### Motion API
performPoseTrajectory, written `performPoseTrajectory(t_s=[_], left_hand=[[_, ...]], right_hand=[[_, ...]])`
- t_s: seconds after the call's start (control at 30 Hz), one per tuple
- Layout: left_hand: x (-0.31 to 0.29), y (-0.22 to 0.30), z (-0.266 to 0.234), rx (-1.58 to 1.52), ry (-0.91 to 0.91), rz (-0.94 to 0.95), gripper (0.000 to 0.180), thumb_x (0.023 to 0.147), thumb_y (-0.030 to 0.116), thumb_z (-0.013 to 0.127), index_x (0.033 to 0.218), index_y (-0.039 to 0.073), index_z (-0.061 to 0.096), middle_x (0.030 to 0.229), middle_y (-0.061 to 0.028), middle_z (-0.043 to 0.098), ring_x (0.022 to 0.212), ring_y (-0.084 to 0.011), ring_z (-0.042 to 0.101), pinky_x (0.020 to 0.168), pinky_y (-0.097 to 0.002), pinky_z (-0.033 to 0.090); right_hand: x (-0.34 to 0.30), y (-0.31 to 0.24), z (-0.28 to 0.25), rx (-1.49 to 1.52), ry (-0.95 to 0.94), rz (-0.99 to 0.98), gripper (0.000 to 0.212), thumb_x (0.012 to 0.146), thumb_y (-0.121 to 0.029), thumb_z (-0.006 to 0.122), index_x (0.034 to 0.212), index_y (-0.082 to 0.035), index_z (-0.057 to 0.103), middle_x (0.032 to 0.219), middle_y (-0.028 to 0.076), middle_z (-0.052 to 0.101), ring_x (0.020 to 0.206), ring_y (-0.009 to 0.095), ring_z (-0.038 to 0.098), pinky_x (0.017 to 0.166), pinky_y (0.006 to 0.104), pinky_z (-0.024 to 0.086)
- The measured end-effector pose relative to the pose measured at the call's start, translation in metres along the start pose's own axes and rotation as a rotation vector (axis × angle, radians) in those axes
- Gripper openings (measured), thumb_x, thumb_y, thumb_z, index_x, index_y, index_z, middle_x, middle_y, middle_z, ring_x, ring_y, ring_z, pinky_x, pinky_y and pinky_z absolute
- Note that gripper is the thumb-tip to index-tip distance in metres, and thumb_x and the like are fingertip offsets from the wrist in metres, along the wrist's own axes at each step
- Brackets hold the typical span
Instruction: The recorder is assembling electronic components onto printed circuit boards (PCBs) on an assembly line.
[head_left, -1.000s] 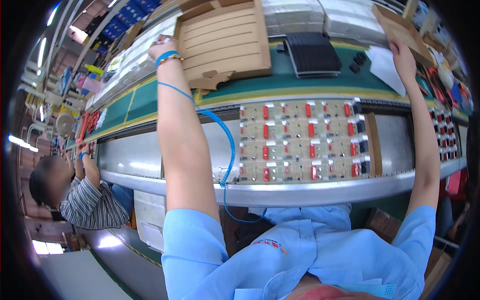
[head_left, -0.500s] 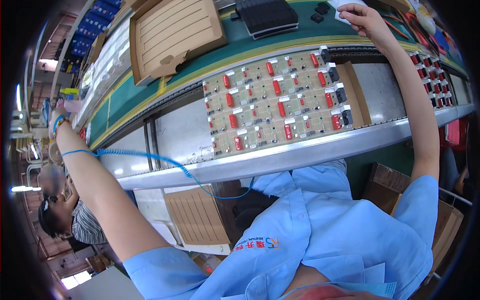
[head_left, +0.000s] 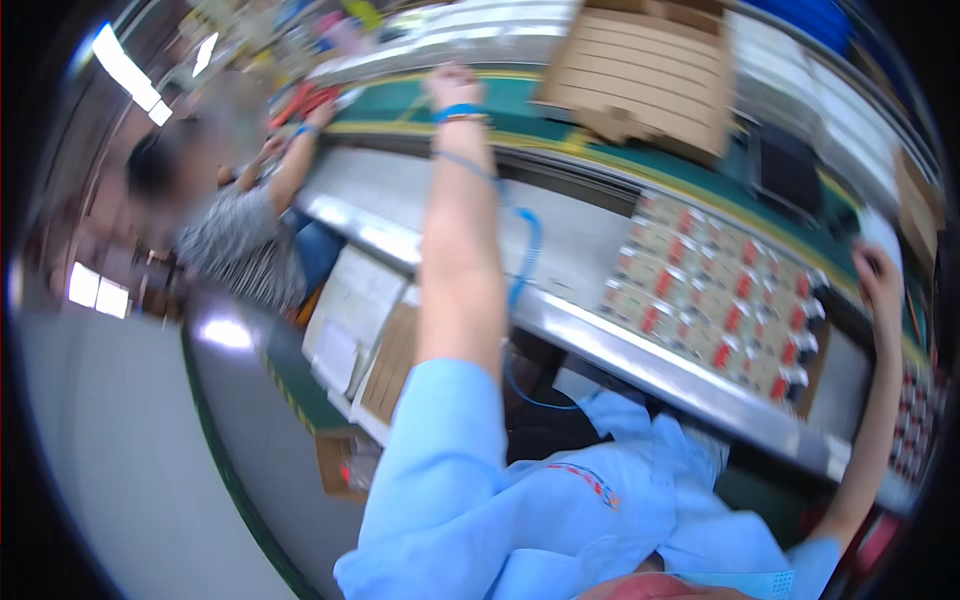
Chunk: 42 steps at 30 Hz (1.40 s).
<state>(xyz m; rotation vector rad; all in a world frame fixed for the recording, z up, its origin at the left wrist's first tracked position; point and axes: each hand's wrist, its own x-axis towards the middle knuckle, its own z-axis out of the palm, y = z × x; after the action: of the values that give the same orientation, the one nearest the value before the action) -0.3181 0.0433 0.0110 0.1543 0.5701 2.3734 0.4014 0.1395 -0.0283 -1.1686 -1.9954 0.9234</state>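
Note:
My left hand (head_left: pixel 453 88) is stretched far forward over the green belt (head_left: pixel 395 100). Its fingers are smeared by motion, and I cannot make out anything in them. A blue wrist strap (head_left: pixel 459 113) sits on that wrist, with a coiled blue cord (head_left: pixel 527 255) hanging from the arm. At the far right, my right hand (head_left: pixel 880 278) is beside a white sheet (head_left: pixel 893 240). Its fingers look bent, but blur hides whether they hold anything. Between my arms, a panel of circuit boards (head_left: pixel 700 290) with red and black components lies across the metal rails.
An open cardboard box (head_left: pixel 640 75) and a black stacked item (head_left: pixel 785 168) rest on the belt. More populated boards (head_left: pixel 915 425) lie at the right. A metal rail (head_left: pixel 590 325) runs along the near side. Another person in a striped shirt (head_left: pixel 240 245) works at the left.
The view has swung left, so the boards and box appear farther right. My left arm now reaches forward over the belt. My right hand stays near the white sheet.

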Motion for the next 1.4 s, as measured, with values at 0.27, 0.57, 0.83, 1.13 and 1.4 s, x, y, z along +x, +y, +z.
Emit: performPoseTrajectory(t_s=[0.27,0.57,0.83,1.13,1.4], left_hand=[[-0.051,0.218,0.043,0.193,-0.305,0.249,0.010,0.091,0.015,0.054,0.094,0.007,0.048,0.074,-0.0053,0.052,0.048,-0.0086,0.037,0.038,-0.0212,0.028],[-0.136,0.102,0.072,0.568,-0.368,-0.237,0.025,0.100,0.018,0.051,0.119,0.002,0.054,0.099,-0.0075,0.057,0.053,-0.0043,0.034,0.041,-0.0168,0.027],[-0.197,-0.073,0.066,1.096,-0.640,-0.402,0.048,0.098,0.026,0.056,0.135,-0.001,0.044,0.087,-0.0047,0.055,0.050,-0.0036,0.035,0.039,-0.0178,0.025],[-0.254,-0.140,0.094,1.316,-0.989,-0.641,0.026,0.096,0.018,0.057,0.119,0.005,0.060,0.081,0.0017,0.057,0.058,-0.0009,0.039,0.050,-0.0175,0.032],[-0.256,-0.197,0.092,1.485,-1.305,-0.334,0.021,0.090,0.015,0.066,0.107,0.003,0.065,0.080,-0.0007,0.061,0.073,-0.0068,0.052,0.067,-0.0235,0.044]], right_hand=[[0.028,0.030,0.017,0.222,-0.033,-0.010,0.040,0.099,-0.019,0.054,0.138,-0.009,0.051,0.120,0.003,0.060,0.064,0.001,0.043,0.050,0.0141,0.032],[0.012,-0.039,0.039,0.330,-0.210,0.137,0.049,0.095,-0.030,0.059,0.137,-0.007,0.049,0.105,0.008,0.067,0.082,0.005,0.058,0.067,0.0153,0.043],[-0.003,-0.071,0.037,0.405,-0.090,0.192,0.031,0.096,-0.022,0.058,0.122,-0.006,0.058,0.097,0.002,0.067,0.079,0.003,0.057,0.062,0.0155,0.044],[-0.014,-0.068,0.034,0.358,-0.036,0.262,0.026,0.097,-0.035,0.053,0.107,-0.015,0.064,0.069,-0.007,0.055,0.053,-0.003,0.042,0.046,0.0122,0.028],[-0.020,-0.111,0.039,0.702,0.024,0.345,0.027,0.093,-0.014,0.059,0.116,0.000,0.055,0.075,0.002,0.057,0.061,0.009,0.052,0.048,0.0211,0.041]])
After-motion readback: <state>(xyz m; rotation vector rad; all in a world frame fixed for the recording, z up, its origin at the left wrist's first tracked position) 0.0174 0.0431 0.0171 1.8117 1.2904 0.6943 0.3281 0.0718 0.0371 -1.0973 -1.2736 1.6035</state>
